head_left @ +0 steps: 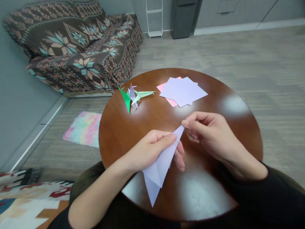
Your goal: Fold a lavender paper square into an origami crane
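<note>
A folded lavender origami paper [157, 168] is held slanting above the round table, its narrow tip up and to the right. My left hand [158, 146] grips it across the middle, thumb on top and fingers behind. At the narrow tip, my right hand [207, 130] pinches the paper between thumb and forefinger, its other fingers curled. The lower end spreads into pointed flaps that hang toward my lap. Part of the paper's back is hidden by the left hand.
Folded paper cranes [133, 95] in green, lavender and pale green stand at the table's back left. A fanned stack of paper sheets [182, 92], lavender over pink, lies at the back. The brown round table [114, 136] has a sofa [78, 54] beyond it and a fluffy rug [83, 128] to its left.
</note>
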`<state>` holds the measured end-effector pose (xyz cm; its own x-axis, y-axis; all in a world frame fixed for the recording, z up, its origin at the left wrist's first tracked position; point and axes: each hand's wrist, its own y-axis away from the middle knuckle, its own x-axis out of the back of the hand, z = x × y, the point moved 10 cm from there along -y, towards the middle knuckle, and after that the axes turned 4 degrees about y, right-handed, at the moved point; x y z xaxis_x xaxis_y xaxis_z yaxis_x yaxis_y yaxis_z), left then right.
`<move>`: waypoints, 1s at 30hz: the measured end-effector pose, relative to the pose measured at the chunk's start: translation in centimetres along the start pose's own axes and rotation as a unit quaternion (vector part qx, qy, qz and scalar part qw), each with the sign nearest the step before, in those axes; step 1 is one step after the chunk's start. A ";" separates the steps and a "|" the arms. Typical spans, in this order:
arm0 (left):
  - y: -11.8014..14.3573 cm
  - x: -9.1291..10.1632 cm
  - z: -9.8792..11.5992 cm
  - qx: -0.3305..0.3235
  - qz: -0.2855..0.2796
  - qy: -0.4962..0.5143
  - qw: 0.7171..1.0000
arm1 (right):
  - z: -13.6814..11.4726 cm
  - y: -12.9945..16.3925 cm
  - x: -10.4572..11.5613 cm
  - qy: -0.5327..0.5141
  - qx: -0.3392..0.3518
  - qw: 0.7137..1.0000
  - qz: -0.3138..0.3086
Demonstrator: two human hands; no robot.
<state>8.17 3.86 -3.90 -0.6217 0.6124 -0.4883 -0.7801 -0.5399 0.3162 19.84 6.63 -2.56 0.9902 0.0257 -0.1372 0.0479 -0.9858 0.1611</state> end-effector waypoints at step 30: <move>-0.1 0.2 -0.1 0.005 -0.009 0.006 1.000 | 0.1 0.6 -2.1 0.100 -0.036 0.990 -0.094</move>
<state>8.17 3.99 -4.07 -0.6061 0.6148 -0.5046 -0.7922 -0.5228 0.3146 17.76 5.95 -2.31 0.9686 0.2476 0.0232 0.2365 -0.9459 0.2221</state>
